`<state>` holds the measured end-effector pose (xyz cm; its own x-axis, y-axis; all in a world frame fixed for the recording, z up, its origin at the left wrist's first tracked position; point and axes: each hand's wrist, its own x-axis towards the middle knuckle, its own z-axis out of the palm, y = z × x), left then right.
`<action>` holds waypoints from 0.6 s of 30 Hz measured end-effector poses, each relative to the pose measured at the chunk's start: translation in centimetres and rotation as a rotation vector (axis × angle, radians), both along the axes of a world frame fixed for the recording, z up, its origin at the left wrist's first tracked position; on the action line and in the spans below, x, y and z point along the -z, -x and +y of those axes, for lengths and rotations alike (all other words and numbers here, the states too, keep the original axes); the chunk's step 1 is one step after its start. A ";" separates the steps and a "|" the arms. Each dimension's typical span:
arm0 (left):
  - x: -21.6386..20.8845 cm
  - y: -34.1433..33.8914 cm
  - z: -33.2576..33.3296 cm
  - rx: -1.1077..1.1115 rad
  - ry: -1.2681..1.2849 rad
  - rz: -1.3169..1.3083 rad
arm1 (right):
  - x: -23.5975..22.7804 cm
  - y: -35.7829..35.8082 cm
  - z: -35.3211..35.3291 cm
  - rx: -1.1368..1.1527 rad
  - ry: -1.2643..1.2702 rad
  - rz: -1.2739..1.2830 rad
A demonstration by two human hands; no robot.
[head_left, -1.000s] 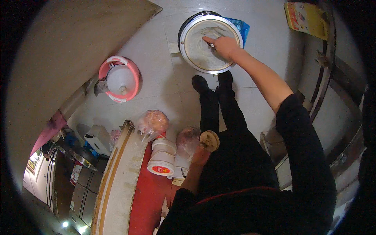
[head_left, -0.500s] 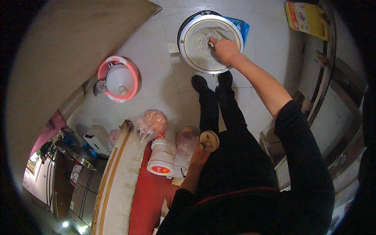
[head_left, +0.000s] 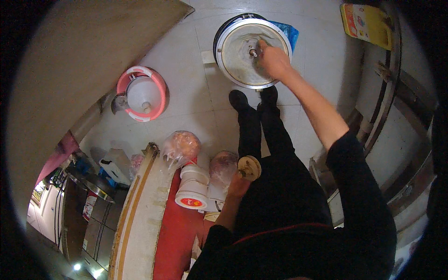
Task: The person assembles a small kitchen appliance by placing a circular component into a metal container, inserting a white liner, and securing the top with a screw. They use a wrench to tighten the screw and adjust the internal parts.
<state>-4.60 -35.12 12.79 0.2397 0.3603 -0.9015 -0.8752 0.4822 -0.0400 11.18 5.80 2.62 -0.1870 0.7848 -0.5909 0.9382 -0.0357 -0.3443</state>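
Note:
My right hand (head_left: 274,60) is inside a round metal-rimmed drum (head_left: 224,65) on the floor beyond my feet. Its index finger stretches out over the pale, smeared interior, just right of a short metal shaft (head_left: 253,52) in the middle. I see nothing held in it; the other fingers are partly hidden. Close to my left thigh, my left hand (head_left: 239,185) is closed around the stem of a round, tan, disc-shaped part (head_left: 249,168) with a raised centre. The disc covers some of the fingertips.
A pink basin (head_left: 162,88) with a white funnel-like piece (head_left: 143,93) stands left on the floor. Nearer are a plastic-wrapped bundle (head_left: 183,145), white tubs (head_left: 190,193) and a red surface (head_left: 175,238). A yellow board (head_left: 373,30) leans at the far right; a blue bag (head_left: 290,33) lies behind the drum.
My right hand has moved off the central shaft, slightly to the right, leaving the shaft more exposed. My left hand and the disc-shaped part have barely moved.

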 end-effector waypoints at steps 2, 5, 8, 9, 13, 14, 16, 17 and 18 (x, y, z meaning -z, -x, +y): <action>0.6 0.0 -0.5 -0.110 -0.119 -0.102 | -2.0 1.5 -2.0 0.167 -0.022 0.058; 1.4 0.1 -1.7 -0.084 -0.133 -0.119 | -3.6 4.3 -5.0 0.132 0.026 0.214; 1.7 0.3 -3.0 -0.104 -0.086 -0.071 | -1.9 6.5 -4.5 0.215 0.147 0.113; 1.8 0.3 -3.3 -0.134 -0.155 -0.083 | -1.1 7.0 -4.0 0.274 0.146 0.096; 1.7 0.4 -3.7 -0.110 -0.053 -0.060 | 1.8 7.4 -2.3 0.389 0.227 0.026; 1.6 0.4 -3.5 -0.112 -0.062 -0.078 | 2.2 7.4 -2.1 0.379 0.259 0.022; 1.5 0.3 -2.7 -0.113 -0.076 -0.077 | 2.5 7.3 -1.8 0.234 0.293 -0.009; 1.3 0.3 -2.3 -0.106 -0.074 -0.059 | 2.5 7.2 -1.8 0.161 0.315 -0.017; 1.1 0.3 -1.9 -0.098 -0.072 -0.042 | 2.4 7.2 -1.8 0.151 0.304 -0.011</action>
